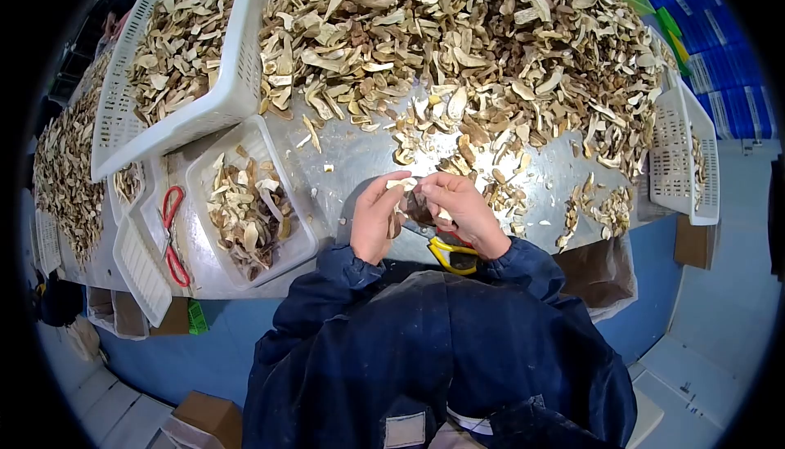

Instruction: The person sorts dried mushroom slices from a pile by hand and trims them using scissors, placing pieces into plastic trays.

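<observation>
Close together near the table's front edge, both my hands hold pale and brown mushroom slices [419, 206] between them. My left hand [378, 213] has its fingers closed round a pale slice. The thumb and fingers of my right hand [462, 206] pinch the slices from the other side. Scissors with yellow handles [452, 258] lie just below my right hand, partly hidden by it. Beyond my hands a large heap of dried mushroom slices [458, 24] covers the metal table [327, 172]. A clear plastic tub [304, 240] with mushroom pieces stands left of my left hand.
A white basket [245, 56] full of slices rises at the left, with red-handled scissors [172, 236] and a white tray [141, 273] nearer the front. Another white basket [703, 163] stands at the right edge. Blue crates [732, 65] are stacked at the back right.
</observation>
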Tool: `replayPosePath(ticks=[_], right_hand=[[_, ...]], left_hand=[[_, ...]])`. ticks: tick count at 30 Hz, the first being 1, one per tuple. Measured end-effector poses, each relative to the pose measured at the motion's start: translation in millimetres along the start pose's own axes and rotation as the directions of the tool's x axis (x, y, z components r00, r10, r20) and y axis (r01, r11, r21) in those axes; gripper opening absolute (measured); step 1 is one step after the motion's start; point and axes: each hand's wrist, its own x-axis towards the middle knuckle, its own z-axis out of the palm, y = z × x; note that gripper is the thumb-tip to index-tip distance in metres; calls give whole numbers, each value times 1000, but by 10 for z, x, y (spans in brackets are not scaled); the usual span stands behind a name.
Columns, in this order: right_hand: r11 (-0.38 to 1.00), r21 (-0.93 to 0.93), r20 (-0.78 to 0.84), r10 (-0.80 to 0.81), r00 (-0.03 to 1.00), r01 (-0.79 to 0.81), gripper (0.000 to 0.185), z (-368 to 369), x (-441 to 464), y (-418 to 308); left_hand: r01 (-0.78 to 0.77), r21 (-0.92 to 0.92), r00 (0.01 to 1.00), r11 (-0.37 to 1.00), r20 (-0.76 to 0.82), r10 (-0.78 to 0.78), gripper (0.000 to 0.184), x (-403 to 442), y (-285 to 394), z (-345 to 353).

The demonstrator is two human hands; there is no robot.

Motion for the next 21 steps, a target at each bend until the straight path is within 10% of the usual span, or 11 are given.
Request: replayPosePath(ticks=[3, 6, 9, 13, 21], right_hand=[[962, 234, 70, -161, 984, 141, 16, -112, 117, -52], [959, -221, -44, -193, 980, 179, 15, -107, 282, -295], [484, -831, 30, -452, 892, 274, 17, 12, 460, -401], [73, -979, 126, -515, 848, 190, 23, 50, 752, -344], [183, -967, 140, -201, 969, 178, 25, 9, 504, -619]], left_hand=[[10, -199, 998, 980, 61, 2, 21, -2, -12, -79], [132, -488, 989, 863, 124, -82, 16, 45, -80, -316], [185, -574, 981, 798, 149, -121, 14, 17, -84, -390], [114, -336, 992, 935, 92, -87, 19, -18, -40, -384], [-25, -78, 994, 997, -105, 17, 26, -38, 67, -363]])
